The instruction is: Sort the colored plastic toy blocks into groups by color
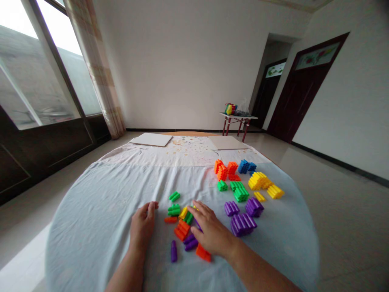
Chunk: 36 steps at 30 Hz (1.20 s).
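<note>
My right hand (212,231) is spread low over a loose pile of coloured plastic blocks, its fingers apart and partly hiding some of them. Around its fingertips lie a yellow block (183,213), orange blocks (182,230), purple blocks (190,242) and green blocks (174,209). Another orange block (203,253) sits under the wrist side. My left hand (143,223) rests on the cloth left of the pile, fingers loosely curled, with nothing visible in it. A single purple block (174,251) stands apart near the front.
On the right are grouped purple blocks (243,224), green blocks (240,191), yellow blocks (259,181), orange blocks (222,172) and blue blocks (243,166). A white board (152,139) and a beige board (228,142) lie at the table's far side. A small table (238,117) stands behind.
</note>
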{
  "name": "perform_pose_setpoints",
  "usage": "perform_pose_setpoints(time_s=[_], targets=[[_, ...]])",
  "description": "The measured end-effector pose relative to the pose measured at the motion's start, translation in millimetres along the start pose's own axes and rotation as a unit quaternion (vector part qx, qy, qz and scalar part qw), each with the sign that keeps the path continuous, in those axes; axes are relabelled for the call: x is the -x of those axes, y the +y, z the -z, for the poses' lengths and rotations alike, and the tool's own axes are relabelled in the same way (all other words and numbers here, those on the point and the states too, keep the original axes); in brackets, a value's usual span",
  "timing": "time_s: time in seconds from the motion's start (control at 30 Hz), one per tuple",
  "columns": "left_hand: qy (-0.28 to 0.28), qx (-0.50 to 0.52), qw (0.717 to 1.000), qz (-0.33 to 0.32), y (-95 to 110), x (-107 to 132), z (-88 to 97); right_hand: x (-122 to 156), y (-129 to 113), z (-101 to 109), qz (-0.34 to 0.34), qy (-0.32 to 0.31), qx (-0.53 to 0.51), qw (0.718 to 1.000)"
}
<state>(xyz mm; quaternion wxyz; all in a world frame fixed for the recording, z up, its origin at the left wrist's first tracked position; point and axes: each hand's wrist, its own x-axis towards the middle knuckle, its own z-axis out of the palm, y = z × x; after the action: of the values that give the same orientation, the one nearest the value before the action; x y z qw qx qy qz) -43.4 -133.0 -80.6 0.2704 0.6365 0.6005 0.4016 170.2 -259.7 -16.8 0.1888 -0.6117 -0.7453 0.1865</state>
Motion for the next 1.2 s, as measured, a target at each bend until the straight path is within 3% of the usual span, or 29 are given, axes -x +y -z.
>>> perform_pose_setpoints(time_s=[0.13,0.23,0.43,0.57,0.67,0.87,0.93,1.2], targets=[[-0.001,0.001,1.000,0.000,-3,-1,-1.6,23,-1,-10,-0.080,-0.048,0.012,0.996],[-0.002,0.003,1.000,0.001,-2,-1,-1.4,24,6,-24,-0.081,-0.069,0.013,0.994],[-0.001,-0.007,1.000,0.003,0,1,0.0,-9,16,-45,-0.025,-0.036,0.029,0.999],[0.003,-0.004,1.000,0.000,1,2,-0.3,-37,19,-44,-0.020,0.008,0.055,0.998],[0.005,-0.004,1.000,-0.001,1,2,-0.2,-42,14,-40,-0.022,0.042,0.071,0.996],[0.007,-0.002,1.000,-0.012,0,3,0.8,-16,-19,-45,0.118,0.056,0.063,0.989],[0.009,0.002,1.000,-0.012,-1,3,0.5,-16,-24,-48,0.131,0.057,0.067,0.987],[0.010,0.010,1.000,-0.006,-5,3,-0.5,-57,6,-40,-0.018,0.145,0.107,0.983]])
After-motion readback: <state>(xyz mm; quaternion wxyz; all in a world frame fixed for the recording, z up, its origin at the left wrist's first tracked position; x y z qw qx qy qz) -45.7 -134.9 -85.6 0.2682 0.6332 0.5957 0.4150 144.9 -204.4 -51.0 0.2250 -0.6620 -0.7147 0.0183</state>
